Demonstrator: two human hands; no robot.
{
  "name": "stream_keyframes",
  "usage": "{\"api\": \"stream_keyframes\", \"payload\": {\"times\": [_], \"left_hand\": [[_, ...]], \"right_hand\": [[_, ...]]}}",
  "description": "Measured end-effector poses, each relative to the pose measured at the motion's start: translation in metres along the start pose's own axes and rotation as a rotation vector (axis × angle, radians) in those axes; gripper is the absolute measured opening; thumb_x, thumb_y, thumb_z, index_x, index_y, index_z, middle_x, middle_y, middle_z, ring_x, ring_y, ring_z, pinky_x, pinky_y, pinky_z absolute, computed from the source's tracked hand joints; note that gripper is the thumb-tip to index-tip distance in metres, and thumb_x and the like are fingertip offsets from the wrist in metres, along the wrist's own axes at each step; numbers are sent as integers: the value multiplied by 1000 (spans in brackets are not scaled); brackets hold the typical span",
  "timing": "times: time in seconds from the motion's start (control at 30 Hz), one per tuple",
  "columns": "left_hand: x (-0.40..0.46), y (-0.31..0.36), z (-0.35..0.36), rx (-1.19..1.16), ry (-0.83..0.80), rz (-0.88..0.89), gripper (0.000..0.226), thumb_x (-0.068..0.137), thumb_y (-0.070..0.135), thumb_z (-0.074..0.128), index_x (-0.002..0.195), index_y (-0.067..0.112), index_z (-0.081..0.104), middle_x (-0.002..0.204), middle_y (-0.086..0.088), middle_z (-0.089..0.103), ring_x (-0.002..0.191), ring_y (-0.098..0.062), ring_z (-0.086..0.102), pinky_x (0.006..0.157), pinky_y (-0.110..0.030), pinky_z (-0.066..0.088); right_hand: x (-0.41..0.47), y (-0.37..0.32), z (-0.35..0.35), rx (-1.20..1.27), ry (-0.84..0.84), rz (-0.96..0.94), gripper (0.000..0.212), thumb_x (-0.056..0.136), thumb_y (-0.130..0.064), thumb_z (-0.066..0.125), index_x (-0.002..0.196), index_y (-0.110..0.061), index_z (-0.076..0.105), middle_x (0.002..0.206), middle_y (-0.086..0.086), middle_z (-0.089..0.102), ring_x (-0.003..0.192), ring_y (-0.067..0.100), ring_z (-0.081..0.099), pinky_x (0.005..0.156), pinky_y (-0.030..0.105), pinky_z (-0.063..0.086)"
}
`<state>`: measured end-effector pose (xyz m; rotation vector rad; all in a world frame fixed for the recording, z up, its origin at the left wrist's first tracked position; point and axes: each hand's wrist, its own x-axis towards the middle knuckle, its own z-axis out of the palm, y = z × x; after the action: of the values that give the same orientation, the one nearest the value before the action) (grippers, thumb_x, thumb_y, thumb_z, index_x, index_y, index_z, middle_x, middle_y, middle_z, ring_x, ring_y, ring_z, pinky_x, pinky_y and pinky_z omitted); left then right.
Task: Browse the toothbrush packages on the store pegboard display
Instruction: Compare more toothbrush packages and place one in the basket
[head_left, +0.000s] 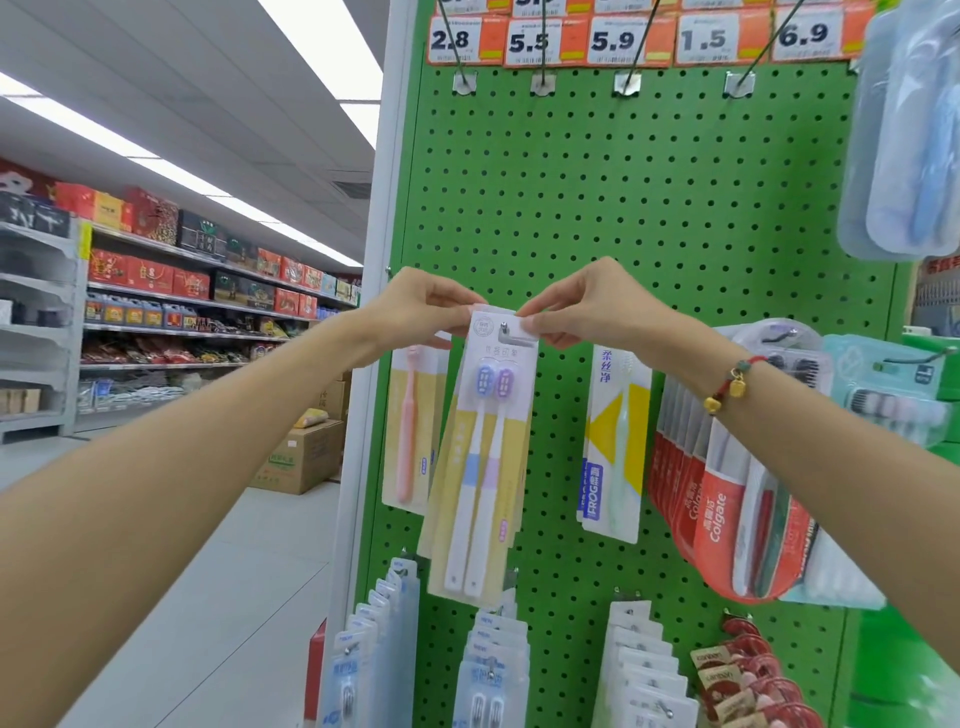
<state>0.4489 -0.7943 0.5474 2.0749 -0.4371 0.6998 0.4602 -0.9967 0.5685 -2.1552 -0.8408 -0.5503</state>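
Head view showed both forearms reaching up and forward to a green pegboard (675, 218). Right wrist wore a red cord bracelet (730, 387) with gold beads. Left hand (415, 306) pinched the top left corner of a two-toothbrush package (480, 462), fingers curled together on the card edge. Right hand (587, 306) pinched the top right corner the same way, thumb and fingertips pressed on the card. Package hung at mid-board, its hole on a metal peg hook (511, 335), tilted slightly, bottom swung left. It held two white brushes with a blue and a purple head cover; more of the same cards sat behind it.

Just left hung a pink toothbrush pack (410, 431), partly behind the left wrist. Right of the held card was a green toothbrush pack (615, 447) with yellow and blue print. Further right, a stack of red Colgate packs (717, 514) sat under the right forearm. Lower pegs carried rows of pale blue packs (379, 649). Price tags (613, 39) ran along the top, reading 2.8, 5.5, 5.9, 1.5, 6.9. Far left, aisle shelves (182, 291) held red boxes, with a cardboard box (301, 457) on the floor.
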Motion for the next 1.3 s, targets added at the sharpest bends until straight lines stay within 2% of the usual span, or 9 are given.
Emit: {"api": "stream_keyframes", "payload": {"times": [0.17, 0.4, 0.57, 0.73, 0.9, 1.03, 1.17, 1.23, 1.3], "left_hand": [[2, 0, 1, -24, 35, -6, 10, 91, 20, 64, 101, 23, 67, 94, 4, 72, 87, -7, 68, 72, -20, 57], [-7, -12, 12, -245, 237, -37, 18, 95, 13, 58, 112, 12, 64, 92, 3, 68, 81, -5, 64, 57, -13, 53], [-9, -17, 8, -413, 377, -81, 24, 98, 12, 52, 120, 10, 61, 95, 3, 65, 83, -5, 62, 57, -14, 55], [-18, -18, 8, -329, 425, -15, 16, 97, 14, 54, 111, 16, 63, 103, -1, 64, 88, -7, 61, 56, -12, 52], [-35, -30, 16, -211, 590, 10, 16, 97, 17, 55, 108, 17, 67, 106, 3, 65, 92, -8, 62, 76, -24, 56], [-54, -32, 22, -186, 642, -6, 20, 97, 17, 55, 114, 16, 66, 107, 2, 64, 84, 2, 57, 63, -14, 49], [-69, -31, 22, -199, 633, -21, 18, 97, 17, 56, 111, 20, 67, 107, 2, 66, 97, -12, 63, 79, -32, 57], [-77, -29, 22, -206, 646, -22, 17, 96, 17, 57, 108, 23, 67, 102, 4, 66, 99, -17, 64, 85, -40, 57], [-88, -26, 23, -186, 649, -14, 17, 96, 17, 58, 108, 24, 67, 101, 4, 67, 99, -19, 65, 85, -42, 57]], "right_hand": [[3, -6, 0, -59, 15, 7, 12, 84, -11, 74, 95, -9, 75, 74, 4, 71, 58, 5, 62, 52, 10, 49], [3, -2, 6, -44, 91, 7, 8, 80, -13, 78, 87, -11, 75, 73, 7, 73, 63, 10, 66, 68, 19, 58], [2, 1, 7, 1, 81, 41, 10, 81, -14, 78, 89, -10, 74, 76, 7, 73, 65, 10, 66, 64, 15, 57], [2, 2, 8, 32, 61, 70, 11, 82, -16, 77, 91, -12, 72, 78, 4, 71, 64, 7, 65, 57, 13, 53], [0, 6, 18, 48, 150, 73, 7, 81, -17, 77, 83, -17, 71, 81, 2, 71, 63, 8, 63, 70, 25, 57], [-4, 6, 24, 40, 189, 82, 10, 83, -18, 76, 79, -21, 67, 97, 5, 71, 65, 8, 64, 80, 36, 59], [-9, 5, 25, 57, 211, 91, 18, 83, -20, 75, 101, -18, 70, 102, 6, 71, 67, 8, 65, 78, 34, 59], [-15, 4, 29, 66, 245, 92, 31, 85, -22, 73, 115, -19, 65, 103, 4, 70, 78, 14, 68, 82, 37, 58], [-28, 4, 35, 44, 342, 59, 29, 88, -23, 69, 116, -23, 63, 100, -2, 67, 89, 18, 67, 87, 41, 55]]}}
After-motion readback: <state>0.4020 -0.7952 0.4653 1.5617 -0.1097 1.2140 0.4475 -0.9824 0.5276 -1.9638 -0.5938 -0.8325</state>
